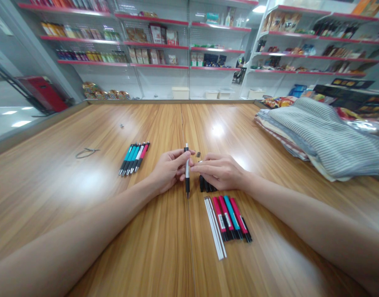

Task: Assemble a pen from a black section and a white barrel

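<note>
Upright in front of me, a ballpoint pen (187, 169) with a white barrel, black grip and black top is pinched between the thumb and fingers of my left hand (169, 169). My right hand (222, 170) is beside it, fingers stretched toward the pen, their tips at or very near the barrel. Under the right hand lie several black pen grips (202, 184), partly covered. Closer to me are several white refills (213, 231) and a row of pink and teal pen barrels (231, 216) with black ends. Small metal-looking pieces (198, 154) lie beyond the fingers.
Several whole pens (134, 159) lie side by side on the left of the wooden table (130, 255). Farther left is a thin looped cord (88, 152); a tiny piece (121, 126) lies behind. Folded striped cloths (325, 136) are stacked at right. Stocked shelves (155, 44) stand behind.
</note>
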`<state>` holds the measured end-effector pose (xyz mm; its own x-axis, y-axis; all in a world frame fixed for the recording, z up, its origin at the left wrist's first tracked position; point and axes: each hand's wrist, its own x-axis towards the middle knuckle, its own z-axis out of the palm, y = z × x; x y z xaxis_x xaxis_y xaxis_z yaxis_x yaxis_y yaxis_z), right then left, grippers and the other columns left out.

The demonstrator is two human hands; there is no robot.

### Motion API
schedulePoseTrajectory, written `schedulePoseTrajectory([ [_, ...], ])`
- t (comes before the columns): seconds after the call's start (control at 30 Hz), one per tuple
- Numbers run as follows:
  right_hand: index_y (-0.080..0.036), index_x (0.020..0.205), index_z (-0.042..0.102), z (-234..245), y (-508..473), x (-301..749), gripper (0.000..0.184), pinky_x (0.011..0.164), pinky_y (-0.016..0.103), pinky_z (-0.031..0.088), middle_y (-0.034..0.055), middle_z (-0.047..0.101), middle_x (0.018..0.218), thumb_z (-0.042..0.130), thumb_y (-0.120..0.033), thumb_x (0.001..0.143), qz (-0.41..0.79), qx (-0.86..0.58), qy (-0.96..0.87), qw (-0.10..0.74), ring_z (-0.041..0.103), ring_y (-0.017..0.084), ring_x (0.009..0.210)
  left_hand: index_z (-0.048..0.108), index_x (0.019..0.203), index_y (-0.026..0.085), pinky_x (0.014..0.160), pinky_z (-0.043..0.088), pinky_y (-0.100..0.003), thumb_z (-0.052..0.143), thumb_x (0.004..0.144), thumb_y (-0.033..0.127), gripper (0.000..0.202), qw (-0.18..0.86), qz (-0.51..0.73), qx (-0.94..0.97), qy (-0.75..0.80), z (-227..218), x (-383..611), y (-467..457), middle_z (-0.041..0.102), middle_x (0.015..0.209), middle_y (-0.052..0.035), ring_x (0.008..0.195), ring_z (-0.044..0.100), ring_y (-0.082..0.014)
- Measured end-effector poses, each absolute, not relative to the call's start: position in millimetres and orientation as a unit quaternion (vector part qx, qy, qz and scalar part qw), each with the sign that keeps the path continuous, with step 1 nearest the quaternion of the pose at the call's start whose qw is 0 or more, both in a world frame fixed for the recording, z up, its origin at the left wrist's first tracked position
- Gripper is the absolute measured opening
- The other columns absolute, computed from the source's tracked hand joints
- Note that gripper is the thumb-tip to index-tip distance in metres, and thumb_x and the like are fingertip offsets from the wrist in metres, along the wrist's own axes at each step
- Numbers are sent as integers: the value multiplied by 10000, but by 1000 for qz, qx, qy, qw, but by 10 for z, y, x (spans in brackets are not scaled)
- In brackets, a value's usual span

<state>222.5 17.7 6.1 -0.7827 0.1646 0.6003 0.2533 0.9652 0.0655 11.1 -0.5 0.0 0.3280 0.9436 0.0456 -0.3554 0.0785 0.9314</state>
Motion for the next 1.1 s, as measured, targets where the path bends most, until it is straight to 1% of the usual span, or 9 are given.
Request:
schedulePoseTrajectory([
  [0.1,-183,1182,634,56,184,2235,331,735,306,528,50,707,1080,529,-115,876,-65,-114,-937,324,598,156,841,652,1117,136,343,340,-168,665,828,428,411,602,494,509,367,-4,122,-23,574,681,-4,412,380,-41],
  [0.23,-176,1159,638,62,185,2240,318,734,308,526,52,707,1080,540,-106,865,-62,-106,-936,330,599,156,841,687,1081,120,379,319,-163,684,809,428,410,528,492,564,402,7,147,-58,528,612,4,445,413,-54],
  [0.4,-174,1157,641,48,198,2244,322,734,315,523,60,710,1059,544,-94,860,-56,-105,-938,326,606,160,841,612,1195,140,357,226,-145,612,862,455,458,570,500,527,384,38,164,-72,334,562,63,406,277,-36],
  [0.47,-174,1154,643,37,208,2246,320,739,318,525,64,705,1082,543,-94,861,-55,-103,-938,325,609,160,844,577,1218,151,345,254,-144,586,879,450,452,562,504,531,385,49,170,-81,324,575,66,406,274,-42],
  [0.6,-176,1148,644,30,213,2251,313,752,317,529,61,705,1087,543,-96,863,-49,-103,-940,323,618,160,856,539,1209,165,351,364,-170,561,893,444,422,531,512,544,400,59,195,-107,337,559,67,420,362,-73],
  [0.73,-180,1161,636,34,203,2264,327,774,322,533,48,701,1108,552,-94,858,-38,-106,-942,316,626,164,889,527,1207,178,303,244,-156,538,899,465,421,525,531,515,421,126,139,-29,286,545,81,369,289,-58],
  [0.83,-183,1168,633,31,203,2272,325,797,329,537,52,696,1123,547,-101,866,-25,-111,-943,314,634,171,941,539,1154,148,314,231,-168,486,913,457,395,502,561,473,458,280,-77,168,304,558,72,370,297,-57],
  [0.97,-181,1154,634,34,206,2262,310,829,331,537,55,696,1113,540,-100,870,-16,-114,-942,316,639,172,983,580,1049,107,360,277,-175,524,873,273,248,476,509,456,553,515,-601,502,383,587,47,406,337,-48],
  [1.1,-178,1136,637,50,206,2251,287,838,330,535,66,700,1084,528,-105,880,-19,-113,-940,320,643,171,984,637,986,94,488,402,-172,634,821,300,263,319,423,515,674,561,-1226,748,523,686,7,542,457,-52],
])
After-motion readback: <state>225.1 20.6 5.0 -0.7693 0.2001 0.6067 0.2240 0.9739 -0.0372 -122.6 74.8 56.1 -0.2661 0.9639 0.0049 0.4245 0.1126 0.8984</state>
